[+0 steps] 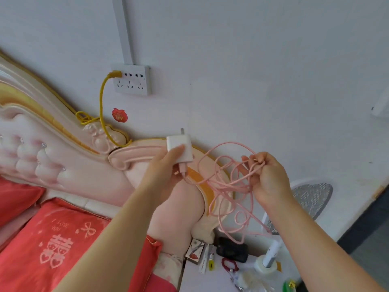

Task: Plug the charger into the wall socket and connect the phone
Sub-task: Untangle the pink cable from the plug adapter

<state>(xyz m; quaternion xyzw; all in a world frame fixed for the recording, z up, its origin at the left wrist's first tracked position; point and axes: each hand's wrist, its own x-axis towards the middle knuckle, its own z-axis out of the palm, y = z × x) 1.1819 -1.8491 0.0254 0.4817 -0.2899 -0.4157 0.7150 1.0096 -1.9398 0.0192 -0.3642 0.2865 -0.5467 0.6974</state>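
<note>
The white worktop (193,279) carries a small box (194,250) at its back left corner, a dark object (232,248) just beside it, and a tape roll (264,268) near the right edge. Red pillows (52,245) lie on the bed (42,161).

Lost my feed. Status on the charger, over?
Left hand holds white square charger, unplugged. Right hand holds tangled pink cable. White wall socket: yellow plug in one slot.

The wall socket (134,81) is mounted above the headboard (52,148). The charger (179,147) is below and right of it, left of the cable (235,184) loops and above the tabletop (193,281).
</note>
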